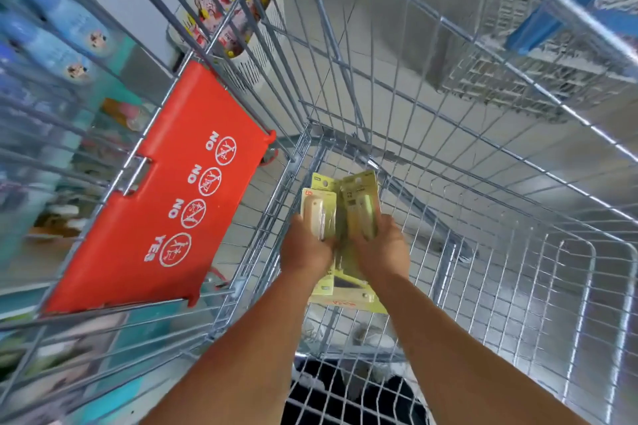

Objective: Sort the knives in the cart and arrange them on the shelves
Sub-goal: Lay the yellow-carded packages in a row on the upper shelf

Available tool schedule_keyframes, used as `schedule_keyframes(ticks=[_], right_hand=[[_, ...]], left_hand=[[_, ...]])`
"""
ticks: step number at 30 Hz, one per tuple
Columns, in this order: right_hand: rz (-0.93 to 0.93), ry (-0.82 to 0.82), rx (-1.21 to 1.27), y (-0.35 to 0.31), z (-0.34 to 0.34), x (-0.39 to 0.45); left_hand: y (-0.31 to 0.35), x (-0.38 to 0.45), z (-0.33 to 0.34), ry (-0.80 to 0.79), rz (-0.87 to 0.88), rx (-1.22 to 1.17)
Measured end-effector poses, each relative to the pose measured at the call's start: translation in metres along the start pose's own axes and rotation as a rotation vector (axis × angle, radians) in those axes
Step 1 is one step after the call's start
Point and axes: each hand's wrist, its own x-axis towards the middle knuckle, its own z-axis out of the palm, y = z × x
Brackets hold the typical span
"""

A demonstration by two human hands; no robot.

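A wire shopping cart [448, 155] fills nearly the whole view, seen from above, its mesh walls running down to a floor grid near the centre. At about 9 o'clock the red child-seat flap [162, 217] hangs folded against the cart's wall, printed with white NO and YES pictograms. Beyond the cart at 11 o'clock stands a white perforated basket [255, 55] with pink and yellow items inside; blurred shelves of blue bottles [51, 31] line the 9 to 10 o'clock edge.

Two bare forearms enter from 6 o'clock and reach straight down into the cart, nearly parallel, wrists close together. The left hand [303, 245], seen from its back, has its fingers curled over a carded knife pack [319, 214] with a pale handle, which it grips at the pack's lower part. The right hand [379, 245], just beside it at the 3 o'clock side, is likewise curled around a second knife pack [359, 203], yellow-green card pointing toward 12 o'clock. The two packs overlap or touch at their inner edges. Under the wrists, toward 6 o'clock, more yellow packs [345, 293] lie on the cart floor.
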Motion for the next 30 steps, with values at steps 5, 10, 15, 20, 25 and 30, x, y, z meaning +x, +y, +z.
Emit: schedule_keyframes(ticks=[5,10,15,20,25,30], right_hand=[[-0.101,-0.047,0.001,-0.003,-0.026,-0.013],[-0.192,-0.069,0.022,-0.019,-0.066,-0.028],[-0.359,-0.062,0.111,-0.052,-0.114,-0.059],[-0.559,-0.174,0.156,-0.106,-0.163,-0.113],[-0.799,-0.315,0.222,-0.166,-0.189,-0.187],[-0.992,-0.504,0.323,-0.216,-0.18,-0.274]], left_hand=[[0.008,-0.022,-0.015,0.06,-0.022,-0.039],[0.025,-0.064,-0.037,0.163,-0.054,-0.158],[0.045,-0.119,-0.07,0.322,-0.037,-0.341],[0.062,-0.183,-0.125,0.45,0.049,-0.538],[0.055,-0.25,-0.193,0.716,0.104,-0.586],[0.024,-0.331,-0.26,0.929,0.106,-0.616]])
